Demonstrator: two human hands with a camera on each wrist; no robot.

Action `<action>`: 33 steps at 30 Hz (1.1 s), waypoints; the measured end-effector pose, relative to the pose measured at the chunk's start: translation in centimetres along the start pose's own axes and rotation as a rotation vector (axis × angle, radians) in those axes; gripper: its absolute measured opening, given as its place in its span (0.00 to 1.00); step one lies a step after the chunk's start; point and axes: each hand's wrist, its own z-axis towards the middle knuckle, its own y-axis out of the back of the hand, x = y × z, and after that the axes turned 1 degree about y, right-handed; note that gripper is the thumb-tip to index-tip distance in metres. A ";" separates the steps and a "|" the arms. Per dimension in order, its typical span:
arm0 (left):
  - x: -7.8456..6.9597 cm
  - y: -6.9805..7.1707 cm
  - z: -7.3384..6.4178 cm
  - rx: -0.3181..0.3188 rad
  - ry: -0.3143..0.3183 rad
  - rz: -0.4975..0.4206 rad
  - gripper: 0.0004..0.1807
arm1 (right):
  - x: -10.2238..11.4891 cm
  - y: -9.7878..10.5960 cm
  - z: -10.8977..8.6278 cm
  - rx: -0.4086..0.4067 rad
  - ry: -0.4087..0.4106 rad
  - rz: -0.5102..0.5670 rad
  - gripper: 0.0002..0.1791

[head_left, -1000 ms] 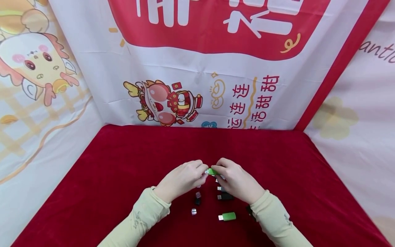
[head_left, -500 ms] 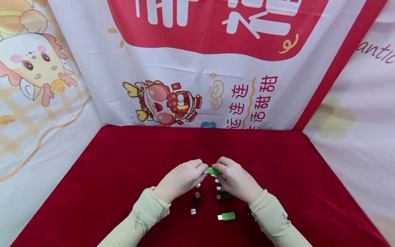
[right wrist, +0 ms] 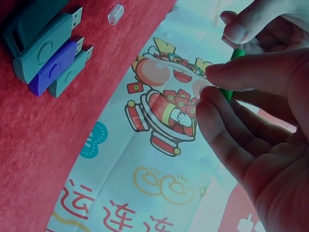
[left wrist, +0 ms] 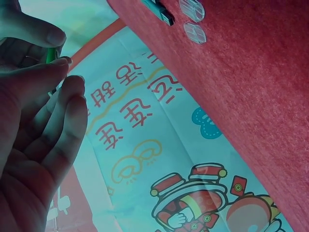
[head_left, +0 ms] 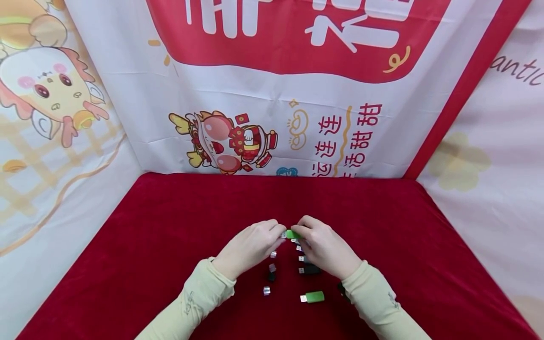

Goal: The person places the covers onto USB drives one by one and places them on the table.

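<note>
Both hands meet above the cloth over a green USB stick (head_left: 292,234). My right hand (head_left: 329,246) pinches its green body between thumb and fingers. At the pale plug end, my left hand (head_left: 251,244) pinches with thumb and fingertips; whether a clear cap sits over the plug there cannot be made out. Only a sliver of green USB stick (left wrist: 51,54) shows in the left wrist view. Fingers hide most of the green stick (right wrist: 228,94) in the right wrist view too.
Clear caps (head_left: 266,291) and a black piece (head_left: 272,276) lie in a column on the red cloth (head_left: 191,203). Right of them are several USB sticks, including a black one (head_left: 310,269), a second green one (head_left: 313,297) and a purple one (right wrist: 54,70). A printed curtain (head_left: 272,89) stands behind.
The hands keep the same grip on the green USB stick, which shifts only very slightly. The loose caps and sticks stay where they were.
</note>
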 end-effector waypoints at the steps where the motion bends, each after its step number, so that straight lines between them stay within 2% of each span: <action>1: 0.0 0.0 0.0 0.002 -0.006 0.004 0.11 | 0.0 0.0 0.0 0.002 0.002 -0.004 0.16; 10: -0.2 0.1 0.1 0.011 -0.035 0.056 0.11 | 0.3 -0.3 0.0 0.006 0.023 -0.046 0.15; 17: -0.3 -0.1 0.1 -0.016 -0.049 0.089 0.09 | 0.5 -0.4 0.1 0.004 0.035 -0.102 0.14; 22: -0.6 -0.2 -0.1 0.013 -0.046 0.118 0.10 | 0.7 -0.6 0.0 0.025 0.031 -0.122 0.13; 28: -0.8 0.0 -0.1 0.005 -0.032 0.086 0.08 | 0.8 -0.7 0.0 0.024 0.016 -0.117 0.14; 33: -0.7 0.3 0.1 -0.012 -0.045 0.051 0.07 | 0.7 -0.4 0.0 -0.001 0.008 -0.081 0.14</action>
